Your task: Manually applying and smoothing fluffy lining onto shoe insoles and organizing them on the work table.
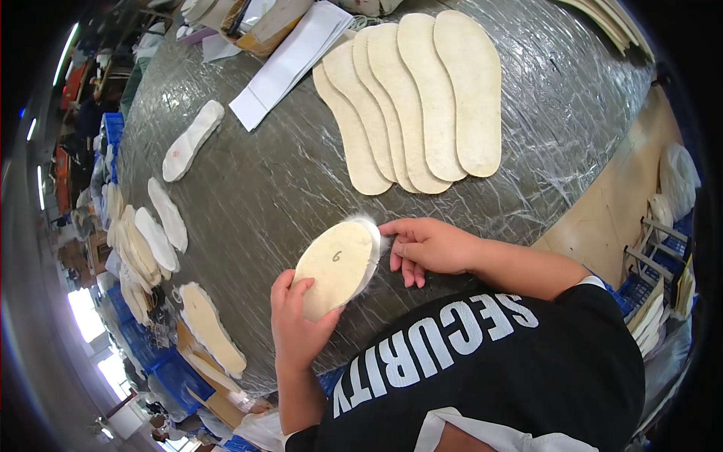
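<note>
My left hand (297,324) grips the lower end of a fleece-lined insole (337,265), fingers curled around its edge. My right hand (425,247) pinches its fluffy upper rim above the wrapped table (263,188).

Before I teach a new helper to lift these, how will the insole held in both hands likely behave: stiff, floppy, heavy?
The insole is probably light and fairly bendy: it is thin, and the left hand props it by its lower end alone. It looks stiff enough to hold its shape, showing no droop. The fuzzy edge under the right hand may shed fibres or snag.
</note>
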`<state>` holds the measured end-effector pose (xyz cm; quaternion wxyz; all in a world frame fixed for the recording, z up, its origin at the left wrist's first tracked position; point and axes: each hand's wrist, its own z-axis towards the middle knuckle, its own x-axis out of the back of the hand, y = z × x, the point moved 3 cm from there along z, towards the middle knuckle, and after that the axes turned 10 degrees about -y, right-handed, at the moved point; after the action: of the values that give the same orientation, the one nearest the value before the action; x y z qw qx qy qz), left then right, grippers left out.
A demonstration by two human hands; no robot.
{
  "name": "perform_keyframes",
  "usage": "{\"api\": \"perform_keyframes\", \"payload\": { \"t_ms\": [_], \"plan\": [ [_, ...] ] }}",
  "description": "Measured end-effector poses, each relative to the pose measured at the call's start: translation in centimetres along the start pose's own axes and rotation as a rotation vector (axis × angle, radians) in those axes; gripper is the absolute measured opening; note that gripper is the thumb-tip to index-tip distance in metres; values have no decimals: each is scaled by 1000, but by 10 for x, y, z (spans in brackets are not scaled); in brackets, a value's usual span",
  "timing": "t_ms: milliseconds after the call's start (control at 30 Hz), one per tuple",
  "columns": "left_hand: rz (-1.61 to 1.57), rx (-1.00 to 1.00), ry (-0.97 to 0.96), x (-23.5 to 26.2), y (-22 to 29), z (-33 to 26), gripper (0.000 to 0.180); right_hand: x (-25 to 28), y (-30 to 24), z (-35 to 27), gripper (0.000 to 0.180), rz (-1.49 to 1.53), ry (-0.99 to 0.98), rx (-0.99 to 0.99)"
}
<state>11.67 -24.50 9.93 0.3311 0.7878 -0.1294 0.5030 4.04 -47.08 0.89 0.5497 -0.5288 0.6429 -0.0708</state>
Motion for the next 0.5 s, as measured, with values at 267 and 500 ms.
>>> {"api": "perform_keyframes", "payload": {
  "t_ms": [267, 500],
  "plan": [
    [-88, -76, -33, -3, -1, 9, 58, 1, -2, 0, 54, 24, -16, 13],
    [-79, -63, -54, -4, -3, 10, 58, 0, -5, 0, 53, 9, -37, 10]
  ]
}}
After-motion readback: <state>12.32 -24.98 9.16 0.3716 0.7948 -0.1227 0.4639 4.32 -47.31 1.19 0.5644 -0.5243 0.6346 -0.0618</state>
